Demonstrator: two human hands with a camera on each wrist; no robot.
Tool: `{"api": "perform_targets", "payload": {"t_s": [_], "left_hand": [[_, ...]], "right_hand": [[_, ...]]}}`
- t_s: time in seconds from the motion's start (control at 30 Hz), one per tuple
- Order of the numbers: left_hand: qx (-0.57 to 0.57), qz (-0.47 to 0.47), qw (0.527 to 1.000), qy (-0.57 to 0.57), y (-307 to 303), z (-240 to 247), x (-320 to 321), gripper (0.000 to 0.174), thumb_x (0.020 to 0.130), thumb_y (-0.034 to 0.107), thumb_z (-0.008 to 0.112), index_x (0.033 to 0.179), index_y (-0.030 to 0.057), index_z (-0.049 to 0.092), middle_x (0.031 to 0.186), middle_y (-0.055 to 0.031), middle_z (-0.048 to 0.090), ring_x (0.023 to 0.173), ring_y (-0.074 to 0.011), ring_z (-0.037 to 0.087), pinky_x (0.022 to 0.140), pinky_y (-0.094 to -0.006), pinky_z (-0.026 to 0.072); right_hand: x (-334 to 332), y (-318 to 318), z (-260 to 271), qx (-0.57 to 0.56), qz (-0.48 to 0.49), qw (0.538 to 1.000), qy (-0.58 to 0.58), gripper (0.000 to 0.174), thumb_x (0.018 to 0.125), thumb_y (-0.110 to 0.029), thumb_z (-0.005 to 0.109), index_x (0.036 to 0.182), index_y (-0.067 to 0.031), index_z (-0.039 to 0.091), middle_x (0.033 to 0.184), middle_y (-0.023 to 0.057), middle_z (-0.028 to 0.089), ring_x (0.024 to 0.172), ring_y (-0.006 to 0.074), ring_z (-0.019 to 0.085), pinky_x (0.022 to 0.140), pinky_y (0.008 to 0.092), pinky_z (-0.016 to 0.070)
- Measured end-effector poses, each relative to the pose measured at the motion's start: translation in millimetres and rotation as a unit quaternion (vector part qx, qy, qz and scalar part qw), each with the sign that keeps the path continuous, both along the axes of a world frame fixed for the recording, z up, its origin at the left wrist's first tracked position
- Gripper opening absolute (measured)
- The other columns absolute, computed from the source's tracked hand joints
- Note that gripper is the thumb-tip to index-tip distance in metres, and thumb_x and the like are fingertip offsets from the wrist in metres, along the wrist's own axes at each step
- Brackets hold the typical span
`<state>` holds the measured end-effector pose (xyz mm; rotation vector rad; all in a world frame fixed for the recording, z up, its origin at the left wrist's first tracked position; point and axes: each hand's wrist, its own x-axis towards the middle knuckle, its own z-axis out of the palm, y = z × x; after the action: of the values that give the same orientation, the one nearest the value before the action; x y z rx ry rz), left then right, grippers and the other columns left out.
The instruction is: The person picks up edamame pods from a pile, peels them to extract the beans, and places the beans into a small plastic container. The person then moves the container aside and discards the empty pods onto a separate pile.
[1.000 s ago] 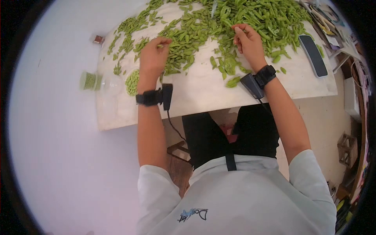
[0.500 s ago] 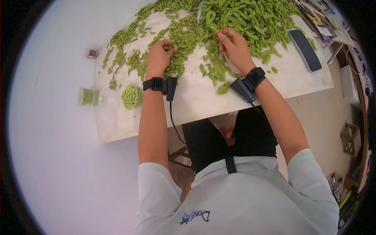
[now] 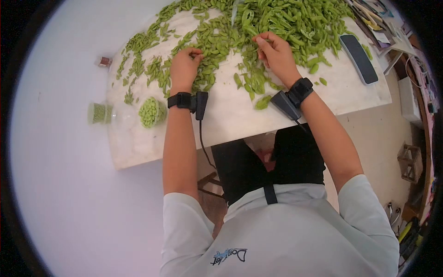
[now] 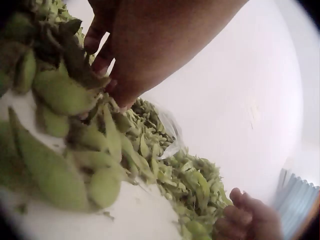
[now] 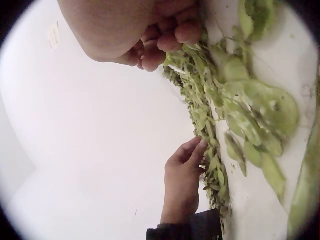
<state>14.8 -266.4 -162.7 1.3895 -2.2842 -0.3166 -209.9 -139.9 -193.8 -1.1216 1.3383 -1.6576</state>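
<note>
My left hand (image 3: 183, 69) is low among small green bean pods (image 3: 213, 44) on the left part of the heap. In the left wrist view its bent fingers pinch at a dark-tinged pod (image 4: 82, 62). My right hand (image 3: 279, 57) is just above the near edge of a pile of larger pods (image 3: 295, 23), thumb tip close to the forefinger and other fingers curled under. What lies inside that curl is hidden, and I cannot tell whether it holds a pod. A flattened, split pod (image 5: 270, 105) is on the table below it.
A clear bowl of shelled green beans (image 3: 150, 112) stands left of my left wrist. Beyond it are a clear tub (image 3: 98, 113) and a small reddish jar (image 3: 104, 61). A phone (image 3: 359, 59) lies at the right side of the white table (image 3: 235, 115).
The head view has shifted, so the table and bowl sit differently in frame. My hands have come nearer each other, the right moving left over the pods. Over the last half second both barely move.
</note>
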Motion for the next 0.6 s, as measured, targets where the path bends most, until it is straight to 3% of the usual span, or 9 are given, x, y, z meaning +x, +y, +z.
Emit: {"api": "perform_targets", "payload": {"t_s": [0.13,0.23,0.53,0.6], "left_hand": [[0.066,0.042,0.996,0.033,11.6,15.3,-0.5,0.018,0.082,0.018,0.063,0.097,0.0107,0.069,0.093,-0.0088,0.067,0.084,-0.0266,0.063,0.071,-0.0378,0.0489],[-0.097,0.031,0.995,0.014,-12.1,-1.8,14.6,0.019,0.084,0.015,0.058,0.101,0.0123,0.068,0.102,-0.0097,0.066,0.088,-0.0279,0.063,0.074,-0.0380,0.0488],[-0.007,0.023,0.999,-0.037,-56.4,16.4,-9.6,0.032,0.082,0.006,0.052,0.110,0.0141,0.065,0.115,-0.0093,0.063,0.100,-0.0293,0.061,0.084,-0.0383,0.0489],[-0.035,0.029,0.997,-0.059,-75.0,12.9,-6.1,0.038,0.080,0.004,0.051,0.114,0.0143,0.064,0.117,-0.0095,0.062,0.102,-0.0291,0.060,0.085,-0.0381,0.0489]], "right_hand": [[1.1,1.3,2.2,-0.007,-0.003,1.000,0.010,0.023,0.093,-0.021,0.052,0.100,-0.0006,0.061,0.064,0.0012,0.057,0.058,0.0082,0.054,0.055,0.0238,0.0425],[1.1,-0.5,1.5,-0.004,-0.001,1.000,0.006,0.024,0.093,-0.021,0.052,0.099,0.0000,0.060,0.064,0.0012,0.057,0.058,0.0080,0.054,0.055,0.0238,0.0422],[0.8,-1.5,0.7,0.016,0.004,1.000,0.010,0.025,0.093,-0.023,0.053,0.100,0.0003,0.059,0.064,0.0012,0.057,0.058,0.0074,0.053,0.054,0.0232,0.0412],[0.3,-0.3,0.8,0.019,0.007,1.000,-0.003,0.025,0.093,-0.022,0.053,0.101,0.0003,0.059,0.064,0.0012,0.057,0.058,0.0074,0.053,0.054,0.0233,0.0412]]}}
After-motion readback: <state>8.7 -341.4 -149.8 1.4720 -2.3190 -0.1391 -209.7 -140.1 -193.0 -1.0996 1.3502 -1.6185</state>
